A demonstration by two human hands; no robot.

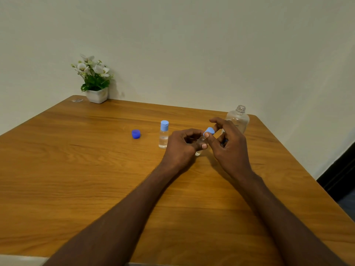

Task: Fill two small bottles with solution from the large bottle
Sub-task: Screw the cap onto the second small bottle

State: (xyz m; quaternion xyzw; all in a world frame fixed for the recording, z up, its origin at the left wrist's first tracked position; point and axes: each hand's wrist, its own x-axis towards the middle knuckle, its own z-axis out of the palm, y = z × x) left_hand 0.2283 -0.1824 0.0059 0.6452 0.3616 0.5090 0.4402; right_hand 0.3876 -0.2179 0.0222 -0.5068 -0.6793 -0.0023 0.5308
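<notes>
My left hand [182, 145] grips a small clear bottle [199, 144], mostly hidden by the fingers, tilted just above the table. My right hand [226, 143] pinches that bottle's light blue cap [209, 131] between thumb and forefinger at the bottle's top. A second small bottle [163, 134] stands upright to the left with its light blue cap on and clear liquid inside. The large clear bottle [238, 119] stands uncapped behind my right hand. A dark blue cap [136, 134] lies on the table further left.
The wooden table [96, 169] ends against a pale wall. A white pot of white flowers [95, 79] stands at the far left corner, with a small clear scrap [77, 100] beside it. The table's right edge drops to a dark floor.
</notes>
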